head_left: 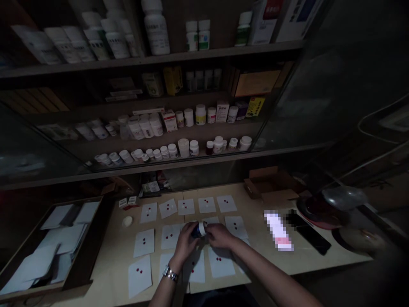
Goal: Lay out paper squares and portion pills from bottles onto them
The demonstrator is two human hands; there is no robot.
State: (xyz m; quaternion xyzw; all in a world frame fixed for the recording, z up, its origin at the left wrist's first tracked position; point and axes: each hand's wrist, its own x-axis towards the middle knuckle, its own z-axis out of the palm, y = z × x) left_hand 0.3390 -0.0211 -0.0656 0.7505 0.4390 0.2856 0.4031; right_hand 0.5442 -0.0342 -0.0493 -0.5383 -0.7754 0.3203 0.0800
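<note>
Bottle (198,230): your left hand (185,239) curls closed round it, your right hand (220,236) bunches fingers at its white end, hold unclear, so steady it over the paper (199,273).

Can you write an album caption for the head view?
Two hands at a small bottle above papers holding red pills.

Five white square paper sheets (209,208) made up the far row on the table (110,260); nearer sheets were partly covered, so their total could not be told. The nearest left sheet carried two round dark-red pills (137,270). There was one dark-blue bottle (200,230) with a white top, one round white cap (128,221) at left, one silver metal wristwatch (170,273) and one black rectangular phone (315,236) at right.
</note>
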